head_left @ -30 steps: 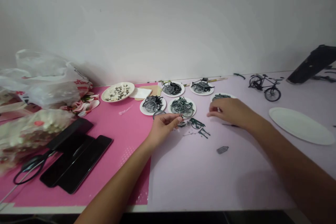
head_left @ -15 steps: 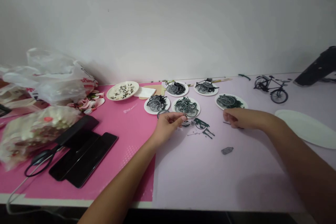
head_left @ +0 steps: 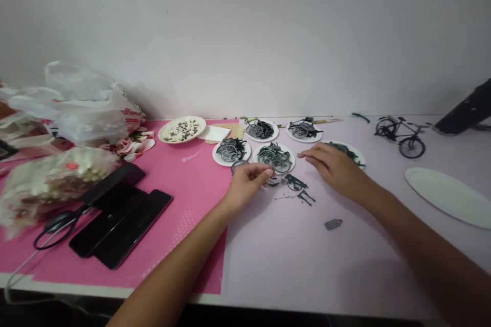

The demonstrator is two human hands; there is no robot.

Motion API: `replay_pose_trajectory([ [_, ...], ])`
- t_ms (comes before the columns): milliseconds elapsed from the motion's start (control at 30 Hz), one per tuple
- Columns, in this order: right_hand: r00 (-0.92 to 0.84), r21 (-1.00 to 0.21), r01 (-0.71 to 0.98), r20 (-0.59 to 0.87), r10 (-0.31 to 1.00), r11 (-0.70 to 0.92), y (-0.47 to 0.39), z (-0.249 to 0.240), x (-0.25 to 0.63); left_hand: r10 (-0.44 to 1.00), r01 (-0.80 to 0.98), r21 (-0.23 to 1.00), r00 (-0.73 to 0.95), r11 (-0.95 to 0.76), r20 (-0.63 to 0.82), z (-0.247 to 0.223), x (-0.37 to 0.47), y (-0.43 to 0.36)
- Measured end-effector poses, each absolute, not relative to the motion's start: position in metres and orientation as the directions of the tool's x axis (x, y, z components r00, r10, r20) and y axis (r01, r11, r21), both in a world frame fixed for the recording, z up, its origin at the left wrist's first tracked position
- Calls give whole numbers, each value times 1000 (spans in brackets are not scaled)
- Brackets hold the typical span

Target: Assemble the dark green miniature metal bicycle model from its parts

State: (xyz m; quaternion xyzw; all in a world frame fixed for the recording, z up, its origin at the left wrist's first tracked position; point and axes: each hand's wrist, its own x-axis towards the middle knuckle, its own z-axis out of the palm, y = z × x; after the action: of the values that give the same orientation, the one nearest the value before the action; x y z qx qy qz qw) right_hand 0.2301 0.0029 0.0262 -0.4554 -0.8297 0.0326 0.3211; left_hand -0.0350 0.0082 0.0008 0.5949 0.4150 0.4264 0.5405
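My left hand [head_left: 251, 181] is pinched shut at the near edge of a plate of grey-green bicycle parts [head_left: 274, 158]. Whatever small piece sits between its thumb and finger is too small to make out. My right hand [head_left: 335, 168] hovers to the right of that plate, fingers stretched leftward, with nothing visible in them. It partly covers a plate of green parts [head_left: 345, 150]. Between and below the hands lie a small green bicycle part with a wheel [head_left: 295, 182], a dark fork-shaped piece [head_left: 307, 197] and a grey tag-like piece [head_left: 333, 224].
More plates of dark bicycle parts [head_left: 261, 130] stand along the wall. An assembled toy bicycle [head_left: 401, 135] is at the right, near a white oval plate [head_left: 452, 196]. At left are a bowl of small pieces [head_left: 182, 130], plastic bags [head_left: 84, 107] and a black phone [head_left: 132, 228].
My right hand has moved left and slightly up, its fingers now extended; the thin rod seen under it earlier no longer shows. My left hand keeps its pinch in nearly the same place.
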Motion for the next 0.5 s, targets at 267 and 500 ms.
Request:
replay_pose_trajectory([
  [267,-362,-259,596,759,542,760,-11,6,194,955,-15,997,286,-73,74,4,-35,7],
  [500,-342,-260,561,792,506,786,-16,-2,182,946,-31,997,314,-75,81,3,-35,7],
])
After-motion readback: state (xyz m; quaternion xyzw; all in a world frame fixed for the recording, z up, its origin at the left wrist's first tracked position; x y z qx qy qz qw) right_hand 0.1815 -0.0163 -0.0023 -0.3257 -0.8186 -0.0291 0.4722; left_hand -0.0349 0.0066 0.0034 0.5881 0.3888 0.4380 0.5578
